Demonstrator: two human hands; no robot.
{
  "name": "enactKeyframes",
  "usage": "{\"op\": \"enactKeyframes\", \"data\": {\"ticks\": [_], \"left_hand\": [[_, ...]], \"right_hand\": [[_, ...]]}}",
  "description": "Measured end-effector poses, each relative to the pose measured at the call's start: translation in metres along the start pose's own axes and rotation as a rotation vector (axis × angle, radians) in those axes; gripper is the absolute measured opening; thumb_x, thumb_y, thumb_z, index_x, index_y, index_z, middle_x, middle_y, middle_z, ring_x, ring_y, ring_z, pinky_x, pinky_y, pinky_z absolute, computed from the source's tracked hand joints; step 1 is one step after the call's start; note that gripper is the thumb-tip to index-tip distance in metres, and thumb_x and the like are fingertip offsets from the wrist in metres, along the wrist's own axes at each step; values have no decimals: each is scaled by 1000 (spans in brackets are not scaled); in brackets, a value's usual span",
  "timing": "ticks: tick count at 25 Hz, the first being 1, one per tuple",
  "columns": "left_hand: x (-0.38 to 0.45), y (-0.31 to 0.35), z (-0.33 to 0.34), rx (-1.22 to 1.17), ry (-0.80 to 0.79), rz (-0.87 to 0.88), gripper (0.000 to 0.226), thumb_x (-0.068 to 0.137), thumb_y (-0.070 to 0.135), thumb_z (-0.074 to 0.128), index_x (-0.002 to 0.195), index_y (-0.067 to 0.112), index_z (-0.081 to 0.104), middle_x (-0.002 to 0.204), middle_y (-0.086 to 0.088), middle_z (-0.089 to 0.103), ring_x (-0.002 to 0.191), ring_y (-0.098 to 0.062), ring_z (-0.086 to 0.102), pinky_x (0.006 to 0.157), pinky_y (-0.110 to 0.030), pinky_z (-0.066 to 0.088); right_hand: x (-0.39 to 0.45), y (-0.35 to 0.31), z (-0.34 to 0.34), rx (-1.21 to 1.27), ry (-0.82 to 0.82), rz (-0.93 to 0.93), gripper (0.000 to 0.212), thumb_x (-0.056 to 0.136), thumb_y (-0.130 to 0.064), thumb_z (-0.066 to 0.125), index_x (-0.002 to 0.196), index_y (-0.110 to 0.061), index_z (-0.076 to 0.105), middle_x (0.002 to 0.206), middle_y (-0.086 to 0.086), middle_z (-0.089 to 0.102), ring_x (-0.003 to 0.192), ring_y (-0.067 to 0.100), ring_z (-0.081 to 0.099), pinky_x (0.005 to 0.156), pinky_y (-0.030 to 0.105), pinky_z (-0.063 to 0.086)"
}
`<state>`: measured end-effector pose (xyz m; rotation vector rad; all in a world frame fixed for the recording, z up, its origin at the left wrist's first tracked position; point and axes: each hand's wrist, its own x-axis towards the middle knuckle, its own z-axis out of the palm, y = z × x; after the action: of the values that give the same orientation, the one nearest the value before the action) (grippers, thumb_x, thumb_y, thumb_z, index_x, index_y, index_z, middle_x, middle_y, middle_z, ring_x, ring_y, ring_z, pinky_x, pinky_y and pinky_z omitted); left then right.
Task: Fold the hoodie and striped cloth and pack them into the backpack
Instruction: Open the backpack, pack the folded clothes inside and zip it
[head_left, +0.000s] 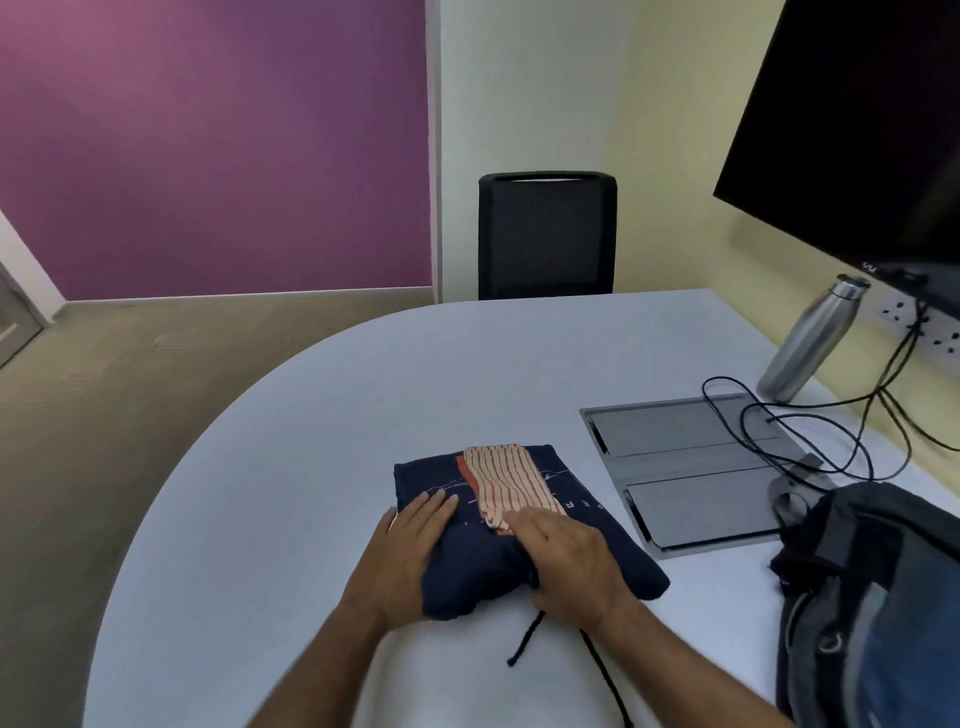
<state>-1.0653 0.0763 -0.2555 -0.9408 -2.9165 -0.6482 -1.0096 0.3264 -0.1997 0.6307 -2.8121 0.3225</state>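
Note:
A folded navy hoodie lies on the white table in front of me. On top of it sits the folded cloth with red and cream stripes. My left hand rests flat on the hoodie's left side, fingers straight. My right hand lies over the hoodie's near right part, its fingertips touching the near end of the striped cloth. Two dark drawstrings trail from the hoodie toward me. A dark backpack with grey and blue panels stands at the right edge of the table.
A grey hinged cable panel is set into the table right of the hoodie, with black cables looped over it. A steel bottle stands at the far right under a dark monitor. A black chair stands behind the table.

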Motion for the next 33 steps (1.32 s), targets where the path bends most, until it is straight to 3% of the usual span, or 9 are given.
{"op": "enactKeyframes", "data": {"ticks": [2, 5, 9, 13, 17, 20, 27, 31, 33], "left_hand": [[10, 11, -11, -30, 27, 3, 115, 67, 77, 65, 158, 24, 20, 164, 9, 16, 152, -16, 17, 123, -46, 19], [22, 36, -21, -54, 69, 5, 106, 68, 79, 63, 154, 29, 27, 157, 8, 37, 143, -18, 37, 114, -47, 35], [26, 73, -23, -77, 79, 11, 98, 76, 73, 53, 155, 24, 26, 160, 3, 34, 148, -23, 30, 118, -48, 29], [33, 111, -15, -122, 105, 17, 96, 74, 74, 58, 151, 25, 28, 153, 3, 42, 140, -26, 41, 110, -51, 39], [33, 165, 3, -89, 38, 7, 100, 83, 79, 48, 158, 22, 17, 165, 0, 24, 151, -23, 24, 120, -45, 28], [29, 219, 23, -43, -37, 184, 89, 84, 78, 45, 154, 27, 24, 156, 2, 40, 142, -22, 37, 117, -46, 33], [16, 345, 58, -18, -77, 469, 70, 86, 69, 46, 139, 25, 41, 140, 4, 51, 132, -22, 43, 108, -43, 38], [-2, 389, 79, 140, -235, 592, 70, 87, 68, 50, 139, 23, 40, 150, 4, 41, 147, -22, 25, 118, -50, 22], [-9, 403, 90, 282, -322, 669, 66, 87, 64, 55, 138, 24, 43, 148, 4, 44, 146, -23, 25, 119, -53, 15]], "right_hand": [[-5, 1, -24, -44, 47, 40, 74, 54, -12, 84, 123, -16, 57, 108, 2, 70, 92, 18, 69, 67, 29, 61], [-18, 3, -63, -89, 106, 103, 73, 53, -13, 82, 122, -17, 59, 108, 1, 70, 92, 21, 69, 62, 31, 60], [-49, -2, -113, -131, 211, 187, 71, 53, -15, 79, 121, -19, 59, 106, -2, 69, 90, 20, 68, 63, 34, 60], [-93, -9, -164, -273, 350, 238, 61, 57, -9, 64, 118, -13, 66, 112, 1, 70, 98, 21, 68, 79, 33, 58], [-150, -18, -221, -438, 501, 347, 64, 52, -2, 67, 115, -8, 69, 110, 5, 72, 99, 23, 69, 82, 30, 56], [-198, -20, -257, -562, 554, 429, 63, 56, -2, 64, 118, -8, 68, 113, 6, 72, 102, 24, 68, 86, 26, 51], [-323, -27, -297, -703, 575, 629, 64, 55, -4, 63, 119, -9, 68, 113, 5, 71, 103, 23, 67, 86, 25, 48], [-382, -36, -306, -725, 565, 717, 63, 57, -4, 61, 119, -8, 68, 114, 6, 71, 104, 23, 68, 88, 24, 47], [-406, -39, -309, -728, 563, 746, 64, 55, -3, 62, 119, -6, 68, 115, 7, 71, 105, 24, 68, 90, 25, 47]]}}
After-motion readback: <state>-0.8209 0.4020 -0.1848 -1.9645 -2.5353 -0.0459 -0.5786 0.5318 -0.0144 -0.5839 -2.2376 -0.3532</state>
